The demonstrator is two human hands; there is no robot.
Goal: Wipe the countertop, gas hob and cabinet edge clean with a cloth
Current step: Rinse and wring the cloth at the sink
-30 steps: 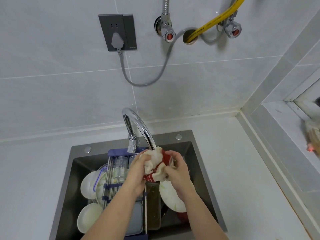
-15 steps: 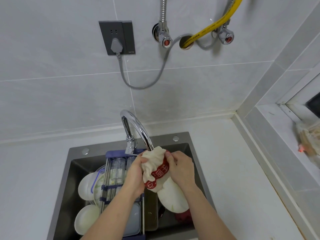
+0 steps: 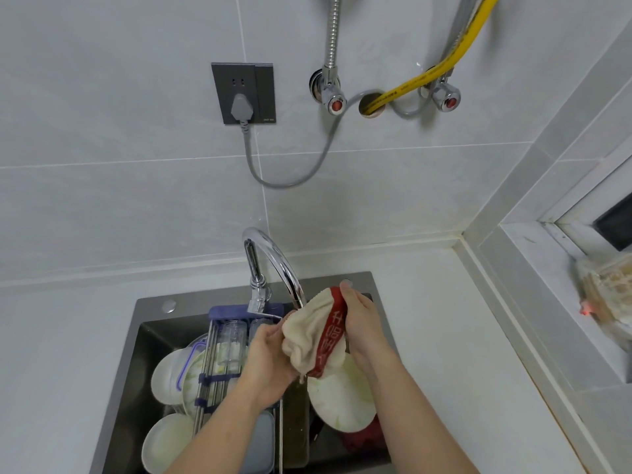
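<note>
A cream cloth [image 3: 307,336] with a red printed band is bunched over the dark sink [image 3: 150,323], just under the spout of the chrome tap [image 3: 273,258]. My left hand [image 3: 268,357] grips its left side and lower end. My right hand [image 3: 362,323] holds the right side along the red band, fingertips at the cloth's top. The white countertop [image 3: 444,323] runs around the sink. No gas hob or cabinet edge is in view.
The sink holds white plates [image 3: 338,401], bowls [image 3: 166,443], glasses and a blue-ended metal rack [image 3: 219,378]. A plugged wall socket [image 3: 243,94], valves and a yellow hose [image 3: 427,77] hang on the tiled wall. A bagged item [image 3: 607,295] lies on the right window ledge.
The cloth has been unbunched and stretched longer between my hands, showing more of the red band. My right hand has slid up to the cloth's top; the view has tilted slightly down.
</note>
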